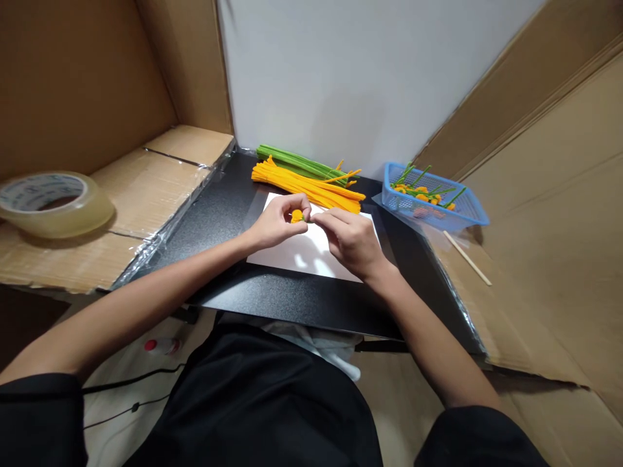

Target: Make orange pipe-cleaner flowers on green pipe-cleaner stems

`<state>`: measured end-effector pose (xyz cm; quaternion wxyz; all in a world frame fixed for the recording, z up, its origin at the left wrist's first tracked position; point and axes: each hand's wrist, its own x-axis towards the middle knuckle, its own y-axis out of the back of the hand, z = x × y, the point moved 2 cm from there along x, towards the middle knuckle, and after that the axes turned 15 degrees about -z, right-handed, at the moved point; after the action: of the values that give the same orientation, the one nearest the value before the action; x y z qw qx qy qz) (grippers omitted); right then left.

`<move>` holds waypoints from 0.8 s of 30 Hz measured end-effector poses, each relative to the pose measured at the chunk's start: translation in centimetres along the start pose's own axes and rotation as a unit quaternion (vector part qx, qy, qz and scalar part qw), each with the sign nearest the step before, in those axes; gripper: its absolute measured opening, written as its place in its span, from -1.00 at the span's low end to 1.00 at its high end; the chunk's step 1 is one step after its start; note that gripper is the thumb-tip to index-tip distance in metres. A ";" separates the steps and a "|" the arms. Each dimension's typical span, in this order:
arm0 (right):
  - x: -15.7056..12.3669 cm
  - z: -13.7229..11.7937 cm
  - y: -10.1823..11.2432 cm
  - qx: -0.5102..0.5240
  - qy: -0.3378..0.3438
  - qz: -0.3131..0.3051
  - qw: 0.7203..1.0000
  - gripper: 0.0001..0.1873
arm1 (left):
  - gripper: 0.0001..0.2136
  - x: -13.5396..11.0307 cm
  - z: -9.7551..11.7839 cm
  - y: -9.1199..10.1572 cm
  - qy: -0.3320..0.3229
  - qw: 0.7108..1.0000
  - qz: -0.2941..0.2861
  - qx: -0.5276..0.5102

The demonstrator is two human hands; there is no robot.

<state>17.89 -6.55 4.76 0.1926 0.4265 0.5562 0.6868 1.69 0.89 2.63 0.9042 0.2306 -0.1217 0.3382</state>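
Note:
A small pipe-cleaner flower (296,216) with an orange head and a short green stem is held over a white sheet (311,253). My left hand (277,222) curls round the orange head, thumb and index finger closed on it. From the other side my right hand (351,241) pinches at the green stem, most of which its fingers hide. Just behind the hands lies a bundle of orange pipe cleaners (306,186), and behind that a bundle of green pipe cleaners (292,157).
A blue plastic basket (433,217) with several orange-and-green flowers stands at the back right. Near it a thin wooden stick (467,258) lies on cardboard. At left, a big roll of clear tape (92,211) rests on a cardboard ledge. Cardboard walls flank the black table (233,288).

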 end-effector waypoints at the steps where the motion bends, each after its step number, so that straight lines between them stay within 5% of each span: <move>1: 0.0 0.0 0.1 0.000 0.000 0.003 1.000 -0.72 | -0.91 0.0 0.0 0.0 0.005 1.000 -0.002 -0.016; 14: -0.1 -0.5 0.1 -0.084 0.026 0.026 0.996 -0.67 | -0.84 0.2 -0.3 -1.0 0.089 0.952 0.003 -0.292; 24: -0.1 -1.5 -0.5 -0.121 0.034 0.018 0.992 -0.62 | -0.49 0.1 -1.3 -1.2 0.173 0.908 -0.001 -0.382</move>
<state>16.59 -7.36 4.21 0.2114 0.3863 0.4678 0.7664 2.63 0.80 1.16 0.9305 -0.1947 -0.0825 0.2991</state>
